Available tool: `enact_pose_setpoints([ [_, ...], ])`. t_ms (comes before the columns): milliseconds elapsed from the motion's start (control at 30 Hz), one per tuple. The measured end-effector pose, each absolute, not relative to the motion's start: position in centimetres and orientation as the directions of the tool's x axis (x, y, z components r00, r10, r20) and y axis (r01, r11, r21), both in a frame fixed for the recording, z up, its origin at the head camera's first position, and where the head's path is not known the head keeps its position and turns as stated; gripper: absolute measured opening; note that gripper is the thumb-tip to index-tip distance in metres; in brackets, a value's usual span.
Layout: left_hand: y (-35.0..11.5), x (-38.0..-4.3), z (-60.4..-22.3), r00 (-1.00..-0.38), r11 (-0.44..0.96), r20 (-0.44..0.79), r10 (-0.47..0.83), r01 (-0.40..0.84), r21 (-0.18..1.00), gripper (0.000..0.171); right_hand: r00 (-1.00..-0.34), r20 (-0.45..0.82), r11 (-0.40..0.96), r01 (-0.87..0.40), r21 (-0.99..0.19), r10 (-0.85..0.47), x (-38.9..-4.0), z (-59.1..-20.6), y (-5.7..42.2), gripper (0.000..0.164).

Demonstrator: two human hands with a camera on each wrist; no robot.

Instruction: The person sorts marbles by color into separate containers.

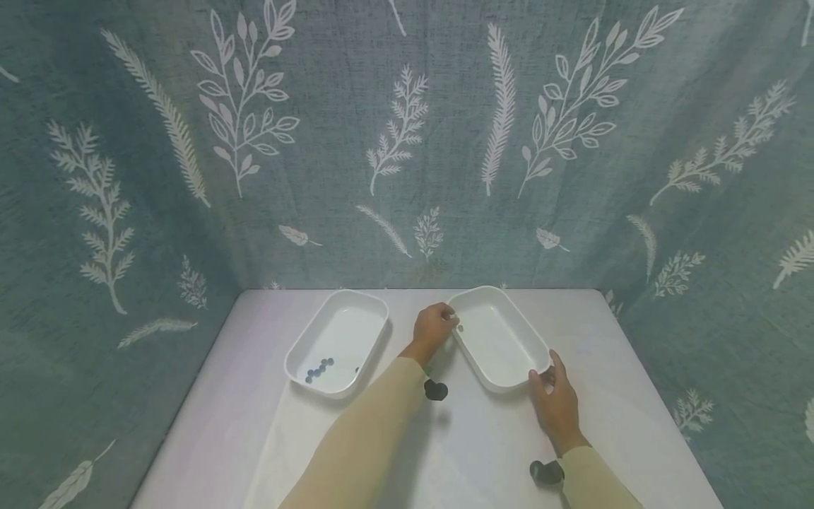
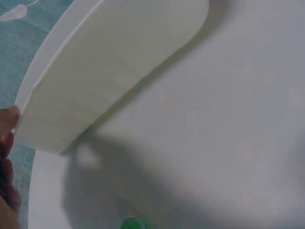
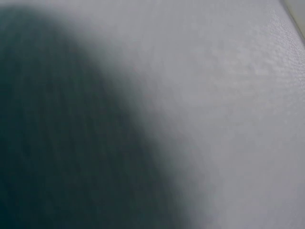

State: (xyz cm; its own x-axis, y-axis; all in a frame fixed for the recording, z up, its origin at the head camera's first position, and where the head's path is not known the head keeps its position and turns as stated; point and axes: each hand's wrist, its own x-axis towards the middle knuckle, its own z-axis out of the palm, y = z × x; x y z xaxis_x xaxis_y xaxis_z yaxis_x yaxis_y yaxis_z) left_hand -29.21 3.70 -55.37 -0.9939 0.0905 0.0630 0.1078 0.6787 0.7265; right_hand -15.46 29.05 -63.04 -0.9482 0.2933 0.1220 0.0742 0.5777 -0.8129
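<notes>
Two white trays with rounded corners are on the table. At the far left side of the right-hand tray [image 1: 499, 339], my left hand [image 1: 434, 326] pinches the rim. A small dark spot [image 1: 461, 328] shows inside that tray, near those fingertips. The left wrist view has the outer wall [image 2: 109, 57] of the tray large, with the thumb at its rim and the other fingers [image 2: 6, 169] curled below. My right hand [image 1: 558, 406] grips the near right corner, thumb and fingers on either side of it. The right wrist view is mostly a dark blur over the table.
The other white tray [image 1: 346, 325] stands to the left, with several small blue round pieces [image 1: 316, 372] near its front left corner. A white table [image 1: 483, 452] lies under both. Patterned green-blue cloth [image 1: 343, 141] closes off the back and sides.
</notes>
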Motion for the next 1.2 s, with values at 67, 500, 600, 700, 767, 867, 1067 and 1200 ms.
enact_pose_setpoints([
  [67, 3.6, -29.2, -55.3, -0.994, 0.678, 0.056, 0.089, 0.102, 0.728, 0.019, -0.949, 0.121, 0.576, 0.073, -0.815, 0.292, -15.5, -63.0, 29.0, 0.073],
  [500, 3.2, -29.2, -55.5, -0.998, 0.671, 0.03, 0.055, 0.06, 0.739, 0.022, -0.95, 0.104, 0.574, 0.089, -0.814, 0.294, -15.7, -63.0, 28.5, 0.072],
  [600, 3.1, -29.1, -55.5, -0.998, 0.658, 0.032, 0.057, 0.062, 0.75, 0.021, -0.951, 0.105, 0.575, 0.085, -0.814, 0.29, -15.8, -62.9, 28.4, 0.072],
  [700, 2.9, -28.9, -55.6, -0.997, 0.65, 0.037, 0.063, 0.069, 0.757, 0.02, -0.952, 0.109, 0.578, 0.081, -0.812, 0.286, -15.7, -62.9, 28.5, 0.073],
  [767, 2.9, -28.8, -55.8, -0.996, 0.645, 0.048, 0.07, 0.082, 0.76, 0.02, -0.95, 0.118, 0.58, 0.075, -0.811, 0.288, -15.7, -63.0, 28.6, 0.073],
  [867, 2.9, -28.6, -55.9, -0.993, 0.627, 0.071, 0.09, 0.112, 0.771, 0.02, -0.947, 0.13, 0.582, 0.07, -0.81, 0.295, -15.7, -63.2, 28.7, 0.072],
  [1067, 2.7, -27.8, -56.0, -0.976, 0.609, 0.172, 0.136, 0.219, 0.762, 0.017, -0.945, 0.132, 0.584, 0.073, -0.808, 0.3, -15.5, -63.3, 28.9, 0.072],
  [1200, 2.3, -27.3, -56.2, -0.972, 0.597, 0.168, 0.162, 0.233, 0.767, 0.018, -0.945, 0.126, 0.59, 0.08, -0.804, 0.3, -15.4, -63.3, 28.9, 0.072],
])
